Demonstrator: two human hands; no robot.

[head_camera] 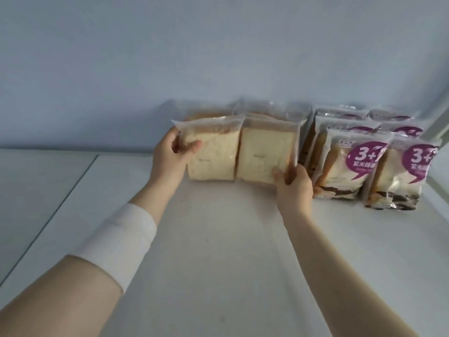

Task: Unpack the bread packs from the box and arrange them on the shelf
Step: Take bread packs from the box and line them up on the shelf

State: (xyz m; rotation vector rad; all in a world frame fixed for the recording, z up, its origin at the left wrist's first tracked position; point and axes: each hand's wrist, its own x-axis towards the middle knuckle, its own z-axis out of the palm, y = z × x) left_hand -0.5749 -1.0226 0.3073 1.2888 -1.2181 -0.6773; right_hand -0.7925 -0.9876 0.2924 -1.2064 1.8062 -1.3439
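Pale blue-grey wall [218,45] is rising behind a white shelf [218,251], whose boards are meeting at a dark seam [60,190] on the left. Near the back of the shelf, a left clear pack [213,154] and a right clear pack [262,149] of bread are standing upright side by side, edges touching, broad faces turned toward the camera and long axes running up and down. The left hand [170,154] is gripping the left clear pack at its upper left edge, thumb across the front. The right hand [294,186] is clamping the lower right corner of the right clear pack. More clear packs [272,110] are standing just behind, by the wall. Printed packs [352,166] with purple labels are lining up in rows just beside them on the right, reaching toward a white upright [437,117]. Open shelf is stretching out in front and to the left. A white band [121,239] is wrapping the left forearm.
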